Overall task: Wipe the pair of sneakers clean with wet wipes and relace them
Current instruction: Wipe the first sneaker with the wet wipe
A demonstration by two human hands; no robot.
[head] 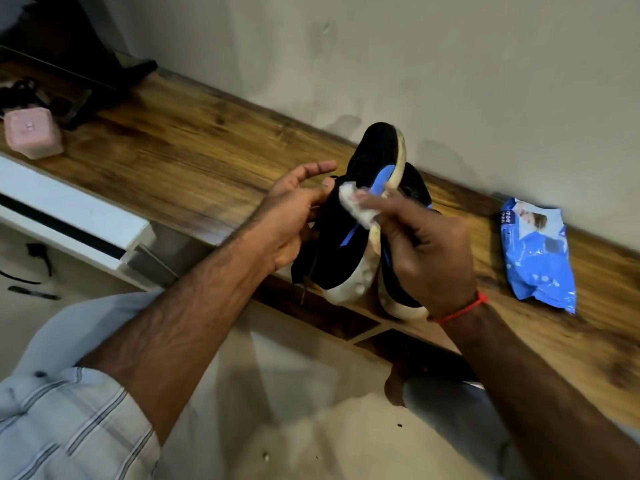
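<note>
Left hand point(294, 216) grips the sneaker point(349, 216); right hand point(429, 251) pinches a wipe point(353, 206).

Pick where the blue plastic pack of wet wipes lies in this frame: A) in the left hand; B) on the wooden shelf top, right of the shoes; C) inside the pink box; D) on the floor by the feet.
B: the blue plastic pack of wet wipes lies flat on the wooden shelf top, right of the black sneakers with white soles, touched by neither hand.

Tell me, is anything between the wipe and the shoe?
Nothing visible. The right hand presses the wipe straight against the shoe, beside its white sole, while the left hand holds the shoe from the other side.
</note>
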